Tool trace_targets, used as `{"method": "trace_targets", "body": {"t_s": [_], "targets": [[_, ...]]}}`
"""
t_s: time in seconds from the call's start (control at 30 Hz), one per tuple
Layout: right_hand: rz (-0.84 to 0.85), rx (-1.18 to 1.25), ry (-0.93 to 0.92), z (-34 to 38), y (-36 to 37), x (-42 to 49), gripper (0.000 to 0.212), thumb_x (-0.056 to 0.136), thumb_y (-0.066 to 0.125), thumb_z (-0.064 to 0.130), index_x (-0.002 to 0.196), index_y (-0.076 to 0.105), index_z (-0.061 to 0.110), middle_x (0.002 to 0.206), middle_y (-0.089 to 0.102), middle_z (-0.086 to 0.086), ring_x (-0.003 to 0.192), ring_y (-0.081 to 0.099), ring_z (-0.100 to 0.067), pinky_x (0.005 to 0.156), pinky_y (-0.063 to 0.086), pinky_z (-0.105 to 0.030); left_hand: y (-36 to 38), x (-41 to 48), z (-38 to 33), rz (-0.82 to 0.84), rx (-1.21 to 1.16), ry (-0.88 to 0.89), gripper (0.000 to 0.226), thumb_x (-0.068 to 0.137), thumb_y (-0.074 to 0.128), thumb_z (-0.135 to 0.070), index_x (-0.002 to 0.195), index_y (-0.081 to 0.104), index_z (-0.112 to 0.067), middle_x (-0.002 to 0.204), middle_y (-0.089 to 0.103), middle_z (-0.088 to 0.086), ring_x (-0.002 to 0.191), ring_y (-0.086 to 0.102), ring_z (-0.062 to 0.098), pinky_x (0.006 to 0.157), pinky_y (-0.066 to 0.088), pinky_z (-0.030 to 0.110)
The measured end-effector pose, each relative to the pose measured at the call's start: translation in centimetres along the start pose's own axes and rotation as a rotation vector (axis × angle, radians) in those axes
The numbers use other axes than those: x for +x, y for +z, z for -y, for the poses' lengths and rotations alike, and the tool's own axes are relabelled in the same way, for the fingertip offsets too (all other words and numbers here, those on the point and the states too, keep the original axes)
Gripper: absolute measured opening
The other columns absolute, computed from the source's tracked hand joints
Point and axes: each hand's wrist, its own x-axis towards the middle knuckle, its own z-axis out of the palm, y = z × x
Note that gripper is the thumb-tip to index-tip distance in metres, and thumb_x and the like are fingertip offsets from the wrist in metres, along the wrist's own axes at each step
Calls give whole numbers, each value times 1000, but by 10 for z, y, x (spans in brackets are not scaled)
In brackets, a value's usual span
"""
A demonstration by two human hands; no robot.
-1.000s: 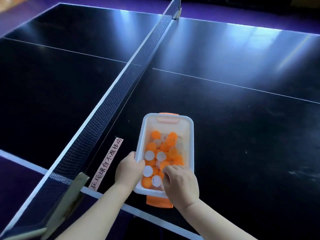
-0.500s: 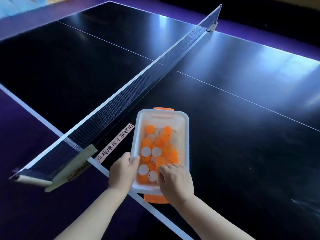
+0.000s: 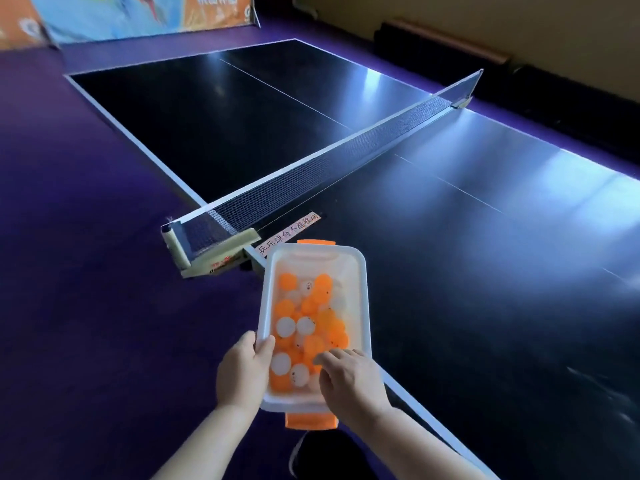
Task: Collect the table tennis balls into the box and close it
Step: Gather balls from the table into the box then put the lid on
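Head view: a white, translucent box (image 3: 353,271) with its top open sits at the near edge of the dark worktop (image 3: 485,271), just beside the net post (image 3: 214,254). Its near end juts out past the worktop's white border line, over the purple floor (image 3: 86,289). Whether its base touches the worktop or hangs just above it cannot be told. An orange latch (image 3: 316,242) shows at the far end and another orange latch (image 3: 310,421) at the near end.

The table tennis balls (image 3: 311,327) lie heaped inside the box, orange and white mixed, and are thicker toward the near end.

The left grip (image 3: 244,372), a bare hand, is clamped on the box's left rim close to the near corner, with the thumb hooked over the rim to the inside. The right grip (image 3: 349,379) is clamped on the near right corner. Its fingers (image 3: 332,355) curl over the rim and their tips lie on the topmost balls, while its thumb is hidden.

The net (image 3: 311,178) runs from the post across the worktop to the far side. A strip of paper with handwritten characters (image 3: 289,233) lies flat on the worktop between the net and the box's far end. A colourful banner (image 3: 138,15) stands on the floor beyond the worktop's far left end.
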Motion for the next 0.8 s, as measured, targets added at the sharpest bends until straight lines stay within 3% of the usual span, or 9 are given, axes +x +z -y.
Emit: {"method": "trace_targets", "body": {"t_s": [0.2,0.4,0.57,0.7,0.8], "targets": [[87,30,-68,49,-1,-80,23,76,43,23,77,65,29,65,64,13,55,58,-11,51,47,-18,-28,-76,53,-15,-38,-77,45,92,54,-29,57,28,-16,49,30,-6,46,28,13,46,24,27],[76,59,-171,58,-19,-130,21,77,51,16,86,67,27,79,63,11,71,61,-13,63,51,-24,-40,-140,70,-28,-48,-160,41,93,50,-29,58,32,-16,51,36,-5,48,34,13,46,27,27],[44,66,-175,47,-30,-164,27,83,46,15,91,69,26,89,63,10,81,59,-12,68,51,-25,-37,-184,78,-91,-8,-166,39,93,49,-28,58,35,-17,51,39,-4,46,37,12,45,28,25],[65,135,-139,20,-28,-200,31,72,64,0,94,69,21,94,61,7,86,59,-15,71,53,-26,-15,-223,86,-139,44,-210,37,94,48,-30,63,39,-11,53,40,0,48,36,14,46,27,26],[101,189,-120,-14,-26,-235,36,67,65,-1,96,68,20,97,60,6,90,59,-16,71,53,-27,15,-260,85,-167,80,-252,37,93,47,-32,66,41,-8,55,41,2,49,38,16,47,28,27]]}}
